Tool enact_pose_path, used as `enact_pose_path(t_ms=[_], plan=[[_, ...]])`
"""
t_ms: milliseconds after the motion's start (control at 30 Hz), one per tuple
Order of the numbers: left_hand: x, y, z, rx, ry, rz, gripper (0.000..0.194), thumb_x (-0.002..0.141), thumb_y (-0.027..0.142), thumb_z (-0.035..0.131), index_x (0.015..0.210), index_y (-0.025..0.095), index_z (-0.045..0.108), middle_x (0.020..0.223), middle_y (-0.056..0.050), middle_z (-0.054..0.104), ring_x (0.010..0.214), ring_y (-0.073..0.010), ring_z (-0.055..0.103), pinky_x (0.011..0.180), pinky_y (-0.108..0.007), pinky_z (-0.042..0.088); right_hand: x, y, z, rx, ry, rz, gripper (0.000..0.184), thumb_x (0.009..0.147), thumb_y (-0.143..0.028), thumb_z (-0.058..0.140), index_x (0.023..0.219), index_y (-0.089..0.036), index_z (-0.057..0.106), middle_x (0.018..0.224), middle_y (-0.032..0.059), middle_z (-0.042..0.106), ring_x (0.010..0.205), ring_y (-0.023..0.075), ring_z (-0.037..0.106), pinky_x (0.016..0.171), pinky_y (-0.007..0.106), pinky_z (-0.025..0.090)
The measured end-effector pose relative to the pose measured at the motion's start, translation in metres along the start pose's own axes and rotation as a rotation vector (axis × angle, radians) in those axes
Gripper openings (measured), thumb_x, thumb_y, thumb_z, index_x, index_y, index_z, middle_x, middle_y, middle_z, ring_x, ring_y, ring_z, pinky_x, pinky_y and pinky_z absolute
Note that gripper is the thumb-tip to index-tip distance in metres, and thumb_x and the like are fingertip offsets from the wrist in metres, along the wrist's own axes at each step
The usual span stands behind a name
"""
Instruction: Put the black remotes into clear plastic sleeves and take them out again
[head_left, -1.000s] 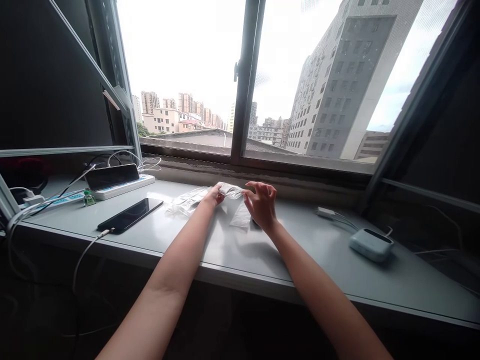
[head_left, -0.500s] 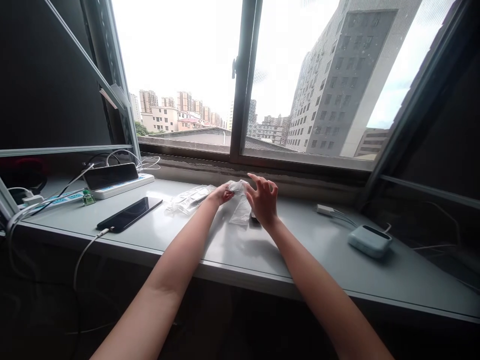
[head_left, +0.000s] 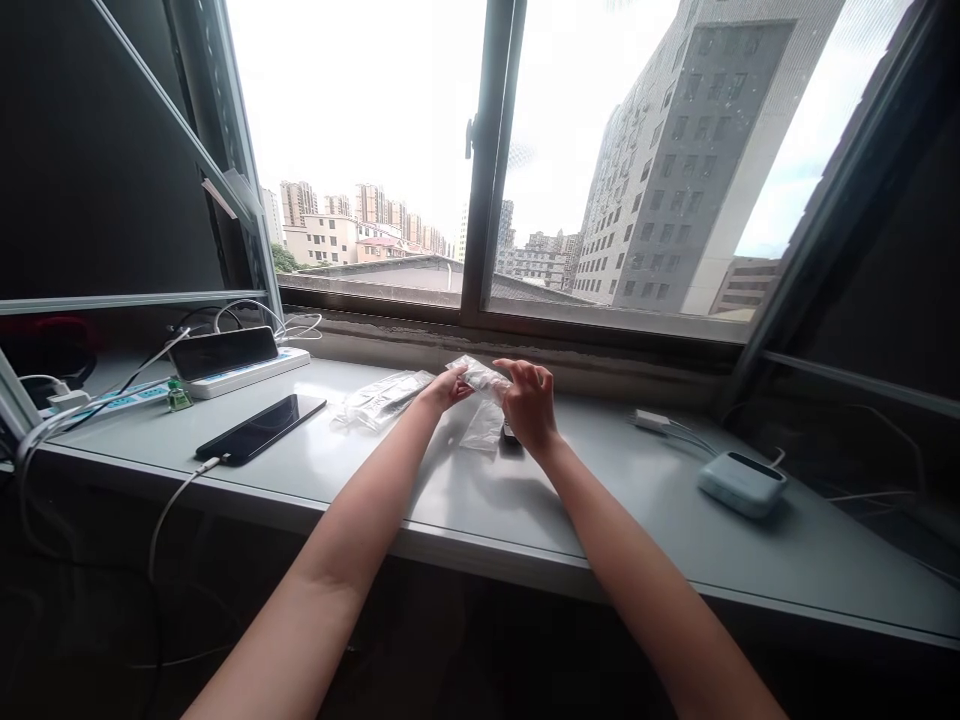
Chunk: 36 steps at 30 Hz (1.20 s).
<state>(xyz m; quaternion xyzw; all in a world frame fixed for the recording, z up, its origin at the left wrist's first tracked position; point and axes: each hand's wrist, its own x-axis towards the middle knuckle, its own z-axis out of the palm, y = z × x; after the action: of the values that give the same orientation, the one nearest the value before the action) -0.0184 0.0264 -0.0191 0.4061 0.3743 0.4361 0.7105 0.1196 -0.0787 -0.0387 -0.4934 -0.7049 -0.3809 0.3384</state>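
Note:
Both of my hands meet over the grey window-side desk (head_left: 465, 500). My left hand (head_left: 448, 388) pinches one end of a small clear plastic bag (head_left: 480, 374). My right hand (head_left: 529, 405) closes its fingers on the bag's other end, so the bag hangs between them just above the desk. Another clear bag (head_left: 482, 428) lies flat under my hands. A small dark object (head_left: 508, 434) peeks out beneath my right hand. A pile of more clear bags (head_left: 379, 398) lies to the left of my left hand.
A black phone (head_left: 259, 428) on a white cable lies at the left. Behind it a second phone (head_left: 223, 351) rests on a white power strip (head_left: 247, 375). A pale blue box (head_left: 741, 483) with cables sits at the right. The window frame (head_left: 484, 160) rises behind.
My right hand went from spread fingers beside the bag to closing on it. The bag has been raised and turned between both hands. The view shifted slightly.

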Motion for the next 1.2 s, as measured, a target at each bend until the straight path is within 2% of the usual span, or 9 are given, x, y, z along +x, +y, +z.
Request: enact_pose_path(t_ms=[133, 233, 500, 667, 867, 1100, 1200], plan=[[0.006, -0.002, -0.002, -0.019, -0.056, -0.017, 0.013, 0.099, 0.020, 0.046, 0.096, 0.013, 0.057, 0.067, -0.002, 0.060, 0.055, -0.0091, 0.057, 0.057, -0.018, 0.052, 0.000, 0.002, 0.000, -0.040, 0.009, 0.032, 0.028, 0.093, -0.008, 0.048, 0.105, -0.020, 0.070, 0.127, 0.0088, 0.061, 0.114, 0.0278, 0.049, 0.095, 0.043, 0.030], [0.009, -0.002, -0.004, -0.046, -0.091, -0.019, 0.012, 0.099, 0.020, 0.046, 0.105, 0.014, 0.056, 0.068, -0.001, 0.061, 0.057, -0.0095, 0.059, 0.060, -0.018, 0.053, 0.001, 0.003, -0.002, -0.084, 0.011, 0.022, 0.028, 0.093, -0.007, 0.048, 0.105, -0.020, 0.070, 0.127, 0.0086, 0.062, 0.114, 0.0268, 0.049, 0.095, 0.042, 0.030], [0.008, -0.006, 0.002, 0.053, -0.164, -0.090, 0.024, 0.100, 0.032, 0.046, 0.092, 0.013, 0.058, 0.060, -0.001, 0.059, 0.048, -0.0091, 0.055, 0.048, -0.017, 0.045, 0.002, 0.008, -0.010, -0.168, 0.023, -0.074, 0.027, 0.094, -0.009, 0.050, 0.108, -0.020, 0.070, 0.131, 0.0071, 0.060, 0.116, 0.0254, 0.047, 0.099, 0.043, 0.025], [0.016, -0.008, 0.003, -0.001, -0.052, -0.037, 0.026, 0.099, 0.034, 0.046, 0.096, 0.013, 0.060, 0.061, -0.002, 0.058, 0.052, -0.0108, 0.055, 0.055, -0.020, 0.049, 0.002, 0.004, -0.012, -0.152, 0.009, -0.125, 0.023, 0.095, -0.014, 0.051, 0.103, -0.022, 0.071, 0.127, 0.0053, 0.063, 0.112, 0.0242, 0.048, 0.098, 0.041, 0.023], [0.022, -0.007, -0.002, -0.008, 0.110, 0.028, 0.023, 0.096, 0.033, 0.052, 0.097, 0.013, 0.064, 0.066, -0.004, 0.062, 0.061, -0.0144, 0.060, 0.063, -0.023, 0.051, 0.003, 0.000, -0.014, -0.134, -0.037, -0.143, 0.026, 0.090, -0.009, 0.054, 0.098, -0.026, 0.072, 0.124, 0.0028, 0.063, 0.111, 0.0228, 0.048, 0.098, 0.039, 0.022], [0.015, -0.004, -0.005, -0.109, 0.205, 0.087, 0.025, 0.099, 0.026, 0.044, 0.104, 0.013, 0.065, 0.077, -0.008, 0.068, 0.078, -0.0177, 0.066, 0.071, -0.025, 0.054, 0.003, 0.000, -0.016, -0.121, 0.062, -0.112, 0.022, 0.091, -0.010, 0.054, 0.081, -0.023, 0.069, 0.119, 0.0017, 0.067, 0.108, 0.0221, 0.051, 0.096, 0.038, 0.022], [0.014, -0.003, -0.008, -0.184, 0.314, 0.091, 0.024, 0.098, 0.022, 0.044, 0.107, 0.012, 0.064, 0.078, -0.009, 0.067, 0.078, -0.0186, 0.067, 0.069, -0.025, 0.055, 0.004, -0.001, -0.017, -0.076, 0.117, -0.091, 0.016, 0.096, -0.020, 0.054, 0.092, -0.025, 0.068, 0.115, 0.0008, 0.068, 0.105, 0.0210, 0.054, 0.095, 0.038, 0.024]])
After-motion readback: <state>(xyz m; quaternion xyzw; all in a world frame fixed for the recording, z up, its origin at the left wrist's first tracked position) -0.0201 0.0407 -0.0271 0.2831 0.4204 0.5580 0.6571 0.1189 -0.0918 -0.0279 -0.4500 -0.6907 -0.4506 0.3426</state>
